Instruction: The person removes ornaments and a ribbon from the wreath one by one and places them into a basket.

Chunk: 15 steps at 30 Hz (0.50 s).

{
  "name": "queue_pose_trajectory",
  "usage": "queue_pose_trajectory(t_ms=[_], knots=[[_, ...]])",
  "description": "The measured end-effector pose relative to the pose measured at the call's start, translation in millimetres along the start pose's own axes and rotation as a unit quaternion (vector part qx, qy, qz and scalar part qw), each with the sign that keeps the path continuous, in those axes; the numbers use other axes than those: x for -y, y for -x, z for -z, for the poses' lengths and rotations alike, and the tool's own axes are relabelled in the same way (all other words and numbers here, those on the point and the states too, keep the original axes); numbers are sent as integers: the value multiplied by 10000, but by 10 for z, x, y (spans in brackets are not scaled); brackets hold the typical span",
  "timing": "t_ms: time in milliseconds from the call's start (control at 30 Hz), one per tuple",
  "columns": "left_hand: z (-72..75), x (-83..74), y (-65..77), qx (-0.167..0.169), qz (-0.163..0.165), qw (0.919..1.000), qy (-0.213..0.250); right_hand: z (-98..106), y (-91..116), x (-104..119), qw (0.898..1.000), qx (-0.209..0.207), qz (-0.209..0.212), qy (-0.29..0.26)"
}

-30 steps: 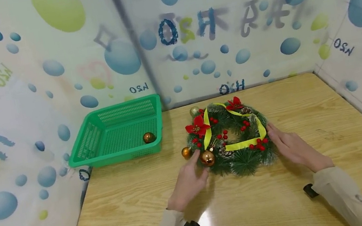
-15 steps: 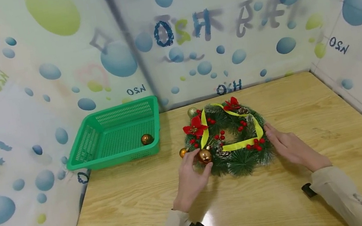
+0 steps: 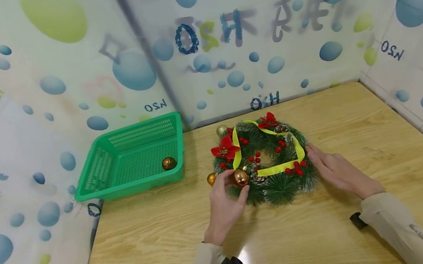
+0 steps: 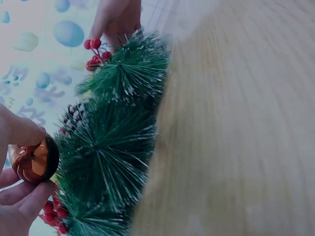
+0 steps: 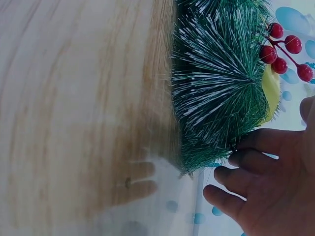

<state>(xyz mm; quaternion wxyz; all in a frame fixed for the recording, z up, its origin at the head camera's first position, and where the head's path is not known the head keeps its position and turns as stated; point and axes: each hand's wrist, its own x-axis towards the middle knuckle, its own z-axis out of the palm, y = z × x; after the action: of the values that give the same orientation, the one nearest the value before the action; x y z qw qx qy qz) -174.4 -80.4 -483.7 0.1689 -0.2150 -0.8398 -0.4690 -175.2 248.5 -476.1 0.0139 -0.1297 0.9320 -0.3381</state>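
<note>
Here, our left hand (image 3: pixel 224 205) pinches the copper bauble (image 3: pixel 241 177) over the near-left rim of the Christmas wreath (image 3: pixel 281 189), toward the table's back edge; our straight-fingered right hand (image 3: pixel 339 173) should lightly steady the greenery.

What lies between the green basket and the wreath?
In the head view, bare wooden table; an orange bauble and a gold bauble edge the wreath on that side.

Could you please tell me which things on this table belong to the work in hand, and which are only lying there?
In the work:
copper ball, pinched by the left hand
wreath, right hand at its edge

Apparently only lying there:
green basket
brown ball inside it, perhaps spare
</note>
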Motion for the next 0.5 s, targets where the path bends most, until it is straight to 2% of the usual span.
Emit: queue_pose_trajectory(t_ms=[133, 500], knots=[[-16, -56, -41, -56, -76, 9999, -86, -1, 5, -8, 10000, -11, -17, -23], [-75, -130, -111, 15, 101, 9998, -172, -19, -13, -38, 9998, 30, -84, -165]])
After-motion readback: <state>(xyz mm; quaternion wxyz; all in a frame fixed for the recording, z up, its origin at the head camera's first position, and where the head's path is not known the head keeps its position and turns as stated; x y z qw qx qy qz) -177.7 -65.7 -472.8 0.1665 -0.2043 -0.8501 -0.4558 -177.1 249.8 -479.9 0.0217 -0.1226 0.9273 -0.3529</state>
